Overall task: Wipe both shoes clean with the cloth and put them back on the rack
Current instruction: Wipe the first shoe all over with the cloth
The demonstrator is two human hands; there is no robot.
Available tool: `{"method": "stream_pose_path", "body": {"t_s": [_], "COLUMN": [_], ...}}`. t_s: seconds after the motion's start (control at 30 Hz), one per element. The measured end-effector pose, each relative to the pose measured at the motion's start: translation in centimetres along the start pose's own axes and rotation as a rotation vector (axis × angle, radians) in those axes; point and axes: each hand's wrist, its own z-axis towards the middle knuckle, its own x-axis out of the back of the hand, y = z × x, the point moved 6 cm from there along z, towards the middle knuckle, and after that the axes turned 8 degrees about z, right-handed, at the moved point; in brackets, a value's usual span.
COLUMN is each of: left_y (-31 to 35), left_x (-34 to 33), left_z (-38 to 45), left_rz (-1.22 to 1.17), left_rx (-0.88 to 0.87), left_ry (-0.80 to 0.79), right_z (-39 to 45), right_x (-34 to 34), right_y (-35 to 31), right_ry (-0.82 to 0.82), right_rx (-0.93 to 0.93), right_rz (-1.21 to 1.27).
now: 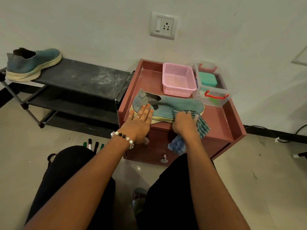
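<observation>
Head view: left hand point(138, 121) lies flat, fingers straight, pressing heel of shoe point(167, 107) on cabinet point(221, 123); right hand point(184, 122) clutches cloth point(201, 126) against shoe's side. Shoe looks light, soft knit upper, firmer sole; best held at heel or sole. Second shoe point(31, 64) sits on rack point(79, 74), well apart. Basket point(178, 79) and clear box point(211, 90) just behind shoe; path left to rack seems open

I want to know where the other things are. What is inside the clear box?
The clear box holds a teal container near the back and something green at the front. Its wall and red handle blur the rest.
</observation>
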Motion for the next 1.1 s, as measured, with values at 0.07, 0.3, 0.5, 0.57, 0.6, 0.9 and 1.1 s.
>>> {"method": "stream_pose_path", "body": {"t_s": [0.07, 0.3, 0.5, 0.57, 0.6, 0.9, 1.1], "left_y": [0.2, 0.4, 0.5, 0.5, 0.5, 0.4, 0.6], "left_x": [0.1, 0.2, 0.4, 0.4, 0.4, 0.7, 0.7], "left_z": [0.1, 0.1, 0.2, 0.2, 0.3, 0.3, 0.3], "left_rz": [-0.006, -0.006, -0.043, -0.060, -0.063, -0.089, -0.094], "left_rx": [0.008, 0.035, 0.010, 0.008, 0.009, 0.007, 0.017], "left_ry": [-0.008, 0.003, -0.033, -0.054, -0.060, -0.071, -0.095], "right_z": [-0.4, -0.1, -1.1, -1.5, -1.7, -1.3, -2.8], "right_x": [-0.4, 0.2, 0.3, 0.0, -0.1, 0.3, 0.4], "right_y": [-2.6, -1.1, -2.2, -3.5, -3.5, -0.3, -4.3], "right_ry": [-0.048, -0.187, 0.008, -0.070, -0.120, -0.027, -0.149], "right_rx": [0.135, 0.157, 0.107, 0.234, 0.287, 0.035, 0.329], "right_rz": [0.120, 0.361, 0.171, 0.293, 0.332, 0.104, 0.351]}}
